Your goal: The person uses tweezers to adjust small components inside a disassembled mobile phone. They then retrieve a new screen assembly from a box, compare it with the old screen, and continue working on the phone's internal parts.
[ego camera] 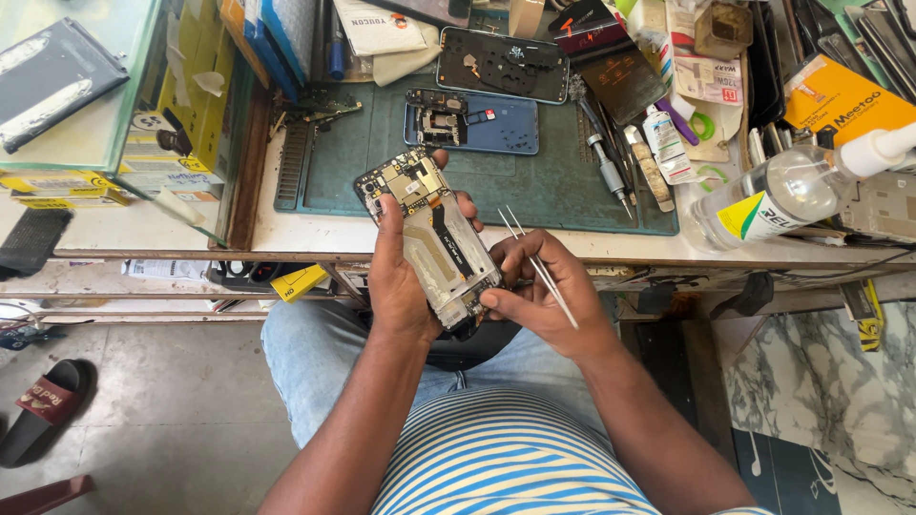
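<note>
My left hand (398, 272) grips an opened phone (431, 232) with its back cover off, circuit board and flat cable showing, held above my lap. My right hand (544, 291) holds thin metal tweezers (540, 269) between its fingers, tips pointing up and away from me. The fingers of that hand touch the phone's lower end.
A teal work mat (563, 186) on the bench carries a blue phone frame (482, 124), a dark phone back (503, 64), a screwdriver (605, 162) and small tubes. A clear spray bottle (787, 191) lies at the right. Boxes and a glass case (105, 105) stand left.
</note>
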